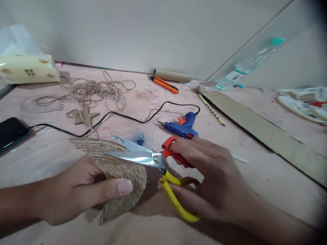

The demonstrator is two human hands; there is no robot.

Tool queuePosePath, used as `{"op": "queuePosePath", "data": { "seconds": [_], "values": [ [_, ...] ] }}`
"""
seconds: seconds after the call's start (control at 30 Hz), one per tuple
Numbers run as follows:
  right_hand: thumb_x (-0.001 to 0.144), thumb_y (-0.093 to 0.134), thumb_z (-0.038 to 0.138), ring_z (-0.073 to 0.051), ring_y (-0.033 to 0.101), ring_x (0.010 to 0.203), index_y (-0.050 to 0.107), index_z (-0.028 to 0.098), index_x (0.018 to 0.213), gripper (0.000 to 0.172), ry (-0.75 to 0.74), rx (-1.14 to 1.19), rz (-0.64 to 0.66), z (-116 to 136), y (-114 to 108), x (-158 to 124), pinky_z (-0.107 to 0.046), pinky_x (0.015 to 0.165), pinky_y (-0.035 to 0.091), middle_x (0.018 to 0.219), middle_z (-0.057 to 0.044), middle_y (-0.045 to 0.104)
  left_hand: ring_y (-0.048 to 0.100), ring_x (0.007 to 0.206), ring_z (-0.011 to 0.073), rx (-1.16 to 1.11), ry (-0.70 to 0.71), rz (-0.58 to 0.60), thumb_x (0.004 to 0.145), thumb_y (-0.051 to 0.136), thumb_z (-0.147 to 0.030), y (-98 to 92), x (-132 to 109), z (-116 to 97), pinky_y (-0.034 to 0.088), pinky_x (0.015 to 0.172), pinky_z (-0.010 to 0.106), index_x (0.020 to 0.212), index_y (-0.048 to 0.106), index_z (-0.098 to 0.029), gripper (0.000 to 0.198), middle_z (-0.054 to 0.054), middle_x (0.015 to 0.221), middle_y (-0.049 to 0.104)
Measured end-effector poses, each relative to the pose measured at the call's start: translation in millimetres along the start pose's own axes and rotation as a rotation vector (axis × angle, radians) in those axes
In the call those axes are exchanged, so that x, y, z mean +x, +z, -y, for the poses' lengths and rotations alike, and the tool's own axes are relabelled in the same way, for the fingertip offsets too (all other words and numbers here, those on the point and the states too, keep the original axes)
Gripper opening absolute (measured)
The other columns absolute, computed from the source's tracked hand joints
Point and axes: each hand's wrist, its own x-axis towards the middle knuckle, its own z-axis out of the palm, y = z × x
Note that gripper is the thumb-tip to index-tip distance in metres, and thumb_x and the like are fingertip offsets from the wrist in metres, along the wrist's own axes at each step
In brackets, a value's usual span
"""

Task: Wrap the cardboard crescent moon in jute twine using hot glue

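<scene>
My left hand (87,190) grips a curved piece covered in rows of twine (135,173), its thumb pressed on the top face. In my right hand (217,177) are scissors (143,158) with red and yellow handles. Their blades are parted and point left; the lower blade lies over the twine rows. Whether the blades touch the piece I cannot tell. Behind the scissors a blue glue gun (181,126) rests on the table.
Loose twine (94,90) and a cardboard star (87,116) lie behind the left hand. A black cable (127,116) crosses the table (255,200). Further off are an orange cutter (165,85), tissue pack (28,69), phone (12,134), pencil (211,109), cardboard strip (260,126) and bottle (250,64).
</scene>
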Motion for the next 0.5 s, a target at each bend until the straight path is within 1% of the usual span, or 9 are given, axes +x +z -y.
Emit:
{"op": "queuePosePath", "data": {
  "seconds": [0.1,0.2,0.27,0.37,0.43,0.5],
  "values": [
    [0.103,0.070,0.038,-0.017,0.062,0.068,0.058,0.025,0.110,0.019,0.019,-0.048,-0.042,-0.5,1.7,-2.6,-0.031,0.061,0.047,0.087,0.000,0.074,0.080,0.094,0.0211,-0.065,0.000,0.033,0.108,0.073,-0.039,-0.6,0.6,0.4,0.065,0.106,0.034,0.094,0.091,-0.024,0.027,0.000,0.089,0.085],
    [0.103,0.073,0.039,-0.017,0.063,0.064,0.060,0.024,0.114,0.022,0.010,-0.104,-0.051,0.3,0.4,-2.6,-0.032,0.059,0.045,0.088,-0.002,0.077,0.080,0.101,0.0217,-0.101,-0.020,0.027,0.108,0.072,-0.035,-0.5,-1.2,3.1,0.065,0.102,0.031,0.090,0.089,-0.023,0.028,-0.001,0.087,0.082],
    [0.103,0.074,0.038,-0.017,0.064,0.061,0.061,0.024,0.115,0.022,0.007,-0.129,-0.042,0.8,-1.4,-1.1,-0.032,0.056,0.045,0.088,-0.003,0.079,0.077,0.091,0.0183,-0.138,-0.034,-0.019,0.107,0.072,-0.032,0.6,-2.8,5.2,0.064,0.096,0.028,0.087,0.086,-0.023,0.025,-0.002,0.084,0.080],
    [0.105,0.072,0.035,-0.018,0.066,0.060,0.062,0.025,0.112,0.016,0.057,-0.105,-0.059,0.1,-3.4,1.8,-0.033,0.055,0.049,0.090,-0.004,0.082,0.068,0.072,0.0127,-0.196,-0.041,-0.095,0.104,0.077,-0.034,2.2,-3.5,7.7,0.063,0.082,0.024,0.082,0.080,-0.022,0.025,-0.003,0.082,0.075],
    [0.106,0.070,0.034,-0.018,0.067,0.061,0.062,0.025,0.114,0.014,0.101,-0.060,-0.069,-1.0,-4.2,2.8,-0.033,0.056,0.051,0.090,-0.003,0.081,0.065,0.070,0.0123,-0.202,-0.035,-0.106,0.104,0.079,-0.037,2.2,-2.8,9.5,0.060,0.072,0.021,0.082,0.080,-0.021,0.027,-0.002,0.082,0.074],
    [0.106,0.068,0.032,-0.019,0.067,0.064,0.062,0.026,0.116,0.013,0.137,-0.027,-0.072,-2.1,-4.8,2.6,-0.033,0.056,0.051,0.089,-0.002,0.077,0.065,0.068,0.0117,-0.205,-0.002,-0.109,0.107,0.078,-0.040,1.5,-2.4,12.8,0.057,0.065,0.019,0.090,0.086,-0.021,0.026,-0.001,0.082,0.075]
  ]
}}
